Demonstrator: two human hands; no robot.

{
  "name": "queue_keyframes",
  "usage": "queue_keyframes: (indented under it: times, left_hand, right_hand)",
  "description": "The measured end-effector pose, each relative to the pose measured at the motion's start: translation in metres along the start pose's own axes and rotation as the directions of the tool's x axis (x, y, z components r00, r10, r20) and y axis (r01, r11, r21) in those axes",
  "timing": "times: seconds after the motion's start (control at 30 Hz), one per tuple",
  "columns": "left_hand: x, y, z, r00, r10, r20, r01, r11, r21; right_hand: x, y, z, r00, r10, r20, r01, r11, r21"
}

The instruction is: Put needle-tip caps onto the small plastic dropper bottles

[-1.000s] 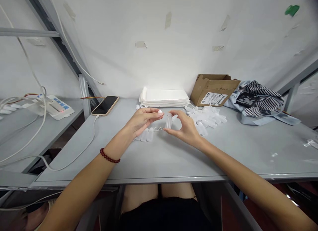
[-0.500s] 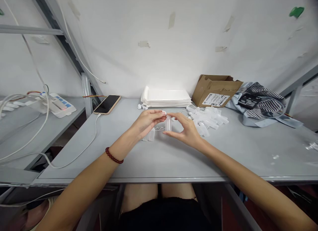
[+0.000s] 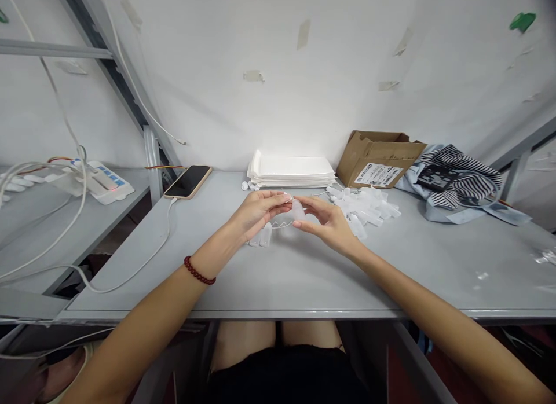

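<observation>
My left hand (image 3: 263,212), with a red bead bracelet (image 3: 200,271) on its wrist, pinches a small white piece at the fingertips. Close beside it, my right hand (image 3: 325,220) holds a translucent plastic piece (image 3: 297,212) between thumb and fingers. The two hands nearly touch above the grey table (image 3: 278,282). Below my left hand lie translucent pieces (image 3: 265,236) with a thin white cord running right from them. A heap of similar translucent pieces (image 3: 365,206) lies to the right of my right hand.
White flat sheets (image 3: 293,169) are stacked by the wall. An open cardboard box (image 3: 377,161) and striped cloth (image 3: 460,175) stand at back right. A phone (image 3: 188,182) with a white cable lies left. A power strip (image 3: 106,184) sits on the far-left surface.
My right thumb has moved in towards the fingers, and the translucent piece, upright before, now tilts and is more covered by my right hand. My left hand has barely moved.
</observation>
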State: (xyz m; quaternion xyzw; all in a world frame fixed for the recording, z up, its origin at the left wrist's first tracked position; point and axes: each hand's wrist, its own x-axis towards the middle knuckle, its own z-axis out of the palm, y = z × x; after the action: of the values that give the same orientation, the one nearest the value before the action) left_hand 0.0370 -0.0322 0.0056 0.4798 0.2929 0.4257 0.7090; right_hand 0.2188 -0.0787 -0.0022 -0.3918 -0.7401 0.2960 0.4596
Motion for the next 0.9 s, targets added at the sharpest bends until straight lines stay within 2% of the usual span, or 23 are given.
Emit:
queue_keyframes:
  times: [0.2, 0.67, 0.9]
  left_hand:
    - [-0.001, 0.002, 0.003, 0.999, 0.026, -0.019, -0.025, 0.998, 0.05]
    - [-0.005, 0.003, 0.012, 0.983, 0.146, -0.116, -0.131, 0.984, 0.125]
    - [-0.004, -0.001, 0.009, 0.981, 0.124, -0.15, -0.11, 0.989, 0.098]
  right_hand:
    - [0.0, -0.001, -0.001, 0.993, 0.113, 0.039, -0.118, 0.98, 0.161]
    - [0.001, 0.0, -0.002, 0.978, 0.21, 0.005, -0.199, 0.916, 0.348]
    - [0.003, 0.0, -0.003, 0.972, 0.234, 0.029, -0.224, 0.876, 0.426]
